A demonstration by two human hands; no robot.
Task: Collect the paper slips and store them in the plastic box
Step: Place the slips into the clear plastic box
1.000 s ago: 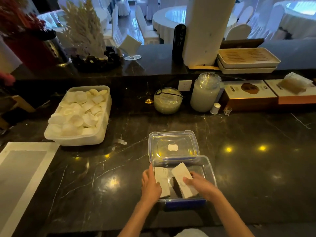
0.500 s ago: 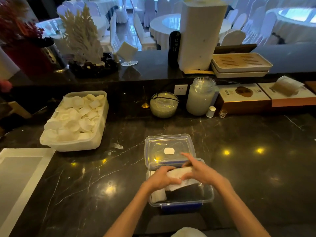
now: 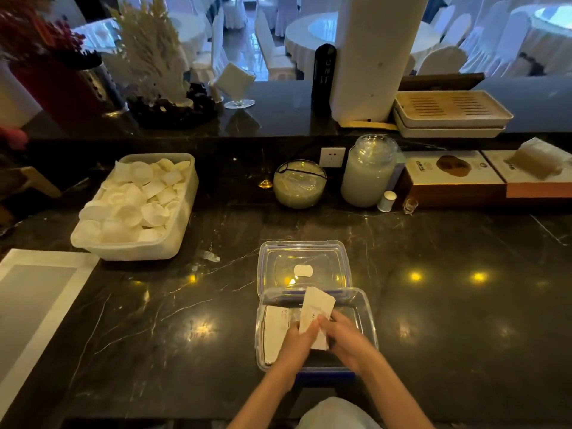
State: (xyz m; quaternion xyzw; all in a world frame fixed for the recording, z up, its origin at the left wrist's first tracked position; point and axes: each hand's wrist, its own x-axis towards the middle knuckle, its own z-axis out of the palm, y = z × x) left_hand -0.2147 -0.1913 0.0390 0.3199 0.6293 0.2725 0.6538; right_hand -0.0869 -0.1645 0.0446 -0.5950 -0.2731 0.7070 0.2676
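Note:
A clear plastic box (image 3: 368, 317) with blue clips sits on the dark marble counter in front of me. Its clear lid (image 3: 301, 266) lies flat just behind it. Both hands are inside the box. My left hand (image 3: 297, 345) and my right hand (image 3: 346, 339) together pinch a white paper slip (image 3: 315, 308) that tilts upward over the box's middle. Another stack of white slips (image 3: 275, 329) lies along the box's left wall, partly hidden by my left hand.
A white tub (image 3: 173, 239) full of paper cups stands at the left. A grey-and-white mat (image 3: 34, 305) lies at the near left edge. A glass bowl (image 3: 299, 184), a jar (image 3: 368, 171) and brown boxes (image 3: 452, 181) line the back.
The slip lay across the box under both hands half a second ago; now the hands have pulled nearer and tipped it upward. Before that, each hand pressed a separate slip.

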